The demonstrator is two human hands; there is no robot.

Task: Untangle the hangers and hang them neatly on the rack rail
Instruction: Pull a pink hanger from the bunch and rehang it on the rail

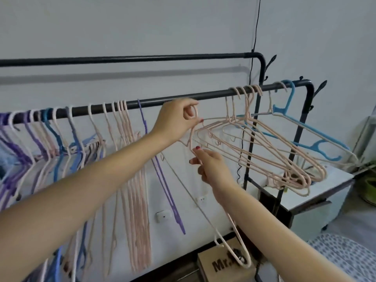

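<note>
Fingers (193, 117) of the left hand (175, 121) pinch a pale pink wire hanger (234, 220) hook; right hand (211, 167) grips its neck. Black metal rail (152, 102) sits just above. Next, probably hook it on.

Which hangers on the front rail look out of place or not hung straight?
The pink hangers right of the hands swing out sideways, overlapping the blue hanger. The left hand pinches one hook just off the front rail.
</note>
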